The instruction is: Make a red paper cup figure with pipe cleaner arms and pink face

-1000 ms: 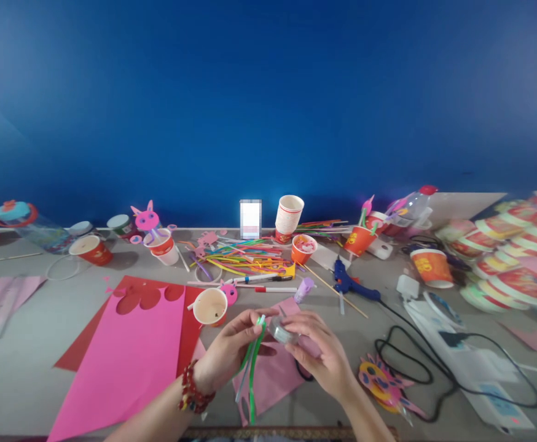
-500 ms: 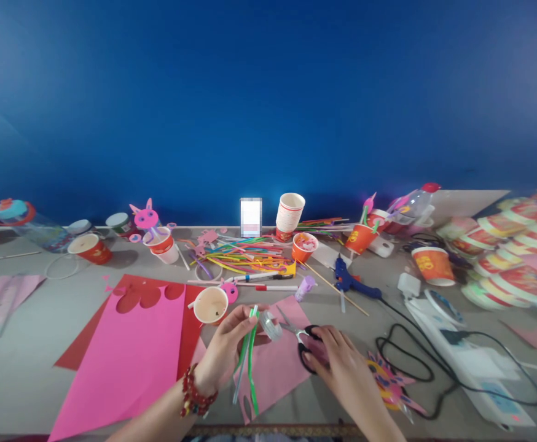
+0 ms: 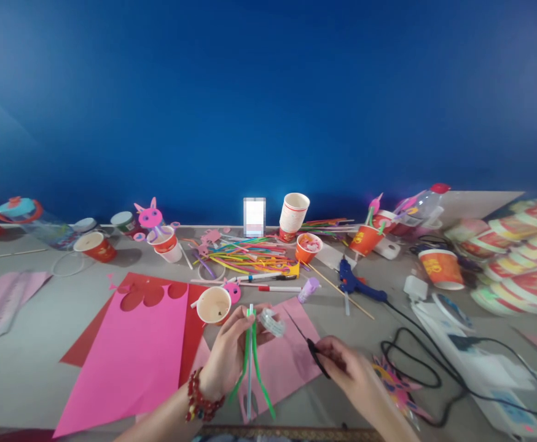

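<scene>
Pinched in my left hand (image 3: 222, 350) are a pale straw (image 3: 249, 390) and green strips (image 3: 258, 376) that hang down on either side of it. A roll of clear tape (image 3: 272, 323) sits at the fingertips of the same hand. My right hand (image 3: 349, 368) is closed round the black handles of a pair of scissors (image 3: 313, 351), seen nearly edge-on with the blades pointing up and left. Beneath both hands lies a pale pink sheet (image 3: 287, 368) with a cut-out near its lower edge. A paper cup (image 3: 214, 306) stands just beyond my left hand.
Bright pink paper (image 3: 134, 350) over red paper lies left. Coloured sticks (image 3: 250, 255), a glue stick (image 3: 309, 290) and a stack of cups (image 3: 293, 212) are beyond my hands. A blue glue gun (image 3: 358, 283), its black cord and a power strip (image 3: 489, 380) lie right.
My right hand has turned the scissors from flat to nearly edge-on and shifted slightly right. In my left hand, the straw now points more straight down, with green strips spread to both sides.
</scene>
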A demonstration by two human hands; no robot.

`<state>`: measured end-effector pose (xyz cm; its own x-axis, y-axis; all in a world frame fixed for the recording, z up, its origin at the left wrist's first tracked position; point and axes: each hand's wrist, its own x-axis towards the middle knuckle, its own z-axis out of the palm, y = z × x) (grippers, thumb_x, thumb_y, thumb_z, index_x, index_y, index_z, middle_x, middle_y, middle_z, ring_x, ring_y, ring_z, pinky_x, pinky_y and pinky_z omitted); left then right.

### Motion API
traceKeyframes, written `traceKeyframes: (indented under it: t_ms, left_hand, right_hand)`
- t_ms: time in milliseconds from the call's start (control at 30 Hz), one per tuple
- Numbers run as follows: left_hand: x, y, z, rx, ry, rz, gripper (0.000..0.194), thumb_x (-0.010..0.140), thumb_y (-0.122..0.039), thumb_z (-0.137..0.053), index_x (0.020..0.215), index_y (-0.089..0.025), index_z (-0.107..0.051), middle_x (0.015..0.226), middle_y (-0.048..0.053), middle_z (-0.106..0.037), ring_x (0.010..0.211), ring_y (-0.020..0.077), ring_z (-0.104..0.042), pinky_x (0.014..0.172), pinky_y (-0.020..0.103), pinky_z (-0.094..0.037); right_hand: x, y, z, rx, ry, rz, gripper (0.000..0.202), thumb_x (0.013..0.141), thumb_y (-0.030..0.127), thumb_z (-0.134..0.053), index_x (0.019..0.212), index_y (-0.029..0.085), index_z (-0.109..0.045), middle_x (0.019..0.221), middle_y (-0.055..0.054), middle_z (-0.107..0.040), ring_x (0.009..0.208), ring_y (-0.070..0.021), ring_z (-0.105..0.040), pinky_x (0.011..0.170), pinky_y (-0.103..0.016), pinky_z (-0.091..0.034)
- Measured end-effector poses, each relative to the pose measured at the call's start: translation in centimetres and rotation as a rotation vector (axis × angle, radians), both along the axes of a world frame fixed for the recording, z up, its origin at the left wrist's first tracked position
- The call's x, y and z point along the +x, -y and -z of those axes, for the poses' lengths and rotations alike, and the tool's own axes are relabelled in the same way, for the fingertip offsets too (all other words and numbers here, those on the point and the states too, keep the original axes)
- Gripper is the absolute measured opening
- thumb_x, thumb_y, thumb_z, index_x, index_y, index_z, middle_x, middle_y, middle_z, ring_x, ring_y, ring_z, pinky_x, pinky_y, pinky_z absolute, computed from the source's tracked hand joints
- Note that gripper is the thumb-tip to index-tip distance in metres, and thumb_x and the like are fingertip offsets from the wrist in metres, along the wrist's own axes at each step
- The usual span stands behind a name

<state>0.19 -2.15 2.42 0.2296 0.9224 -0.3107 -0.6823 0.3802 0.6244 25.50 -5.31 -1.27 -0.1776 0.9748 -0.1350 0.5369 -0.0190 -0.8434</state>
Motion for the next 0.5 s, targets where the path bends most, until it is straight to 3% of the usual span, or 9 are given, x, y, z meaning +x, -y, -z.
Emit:
traceKeyframes:
  t_ms: [100,200,367,500]
  left_hand:
    - [0.3,-0.1,0.4,0.007,0.037,-0.014,0.011,0.082,-0.026,-0.072,0.089,-0.018,-0.071,0.104,0.009,-0.076,0.109,0.0307,-0.068,0.098,0.042,-0.050]
    - [0.6,-0.1,0.7,0.027,0.039,-0.016,0.022,0.085,-0.029,-0.068,0.103,-0.016,-0.072,0.107,0.011,-0.075,0.110,0.0304,-0.067,0.099,0.042,-0.049]
    - [0.8,0.1,0.7,0.023,0.026,-0.061,0.030,0.086,-0.030,-0.067,0.112,-0.016,-0.071,0.109,0.012,-0.074,0.110,0.0310,-0.067,0.099,0.043,-0.049]
    - [1.0,0.3,0.8,0.046,0.058,-0.061,0.029,0.086,-0.029,-0.066,0.112,-0.017,-0.072,0.112,0.013,-0.073,0.112,0.0320,-0.066,0.099,0.043,-0.049]
  right_hand:
    - [-0.8,0.9,-0.5,-0.153,-0.380,-0.043,0.047,0.086,0.067,-0.055,0.086,0.020,-0.055,0.066,0.000,-0.056,0.054,-0.0135,-0.048,0.050,-0.024,-0.036]
    - [-2.4,2.0,-0.6,-0.301,-0.575,-0.112,0.056,0.075,0.075,-0.064,0.079,0.021,-0.049,0.063,0.004,-0.048,0.052,-0.0093,-0.037,0.049,-0.022,-0.030]
    - [-5.4,2.9,-0.3,-0.433,-0.579,-0.090,0.064,0.062,0.081,-0.068,0.068,0.022,-0.041,0.055,0.008,-0.040,0.048,-0.0075,-0.032,0.047,-0.022,-0.024]
    - [-6.7,2.3,-0.9,-0.365,-0.543,-0.070,0.059,0.070,0.075,-0.065,0.067,0.022,-0.039,0.058,0.008,-0.037,0.052,-0.0087,-0.034,0.050,-0.022,-0.026]
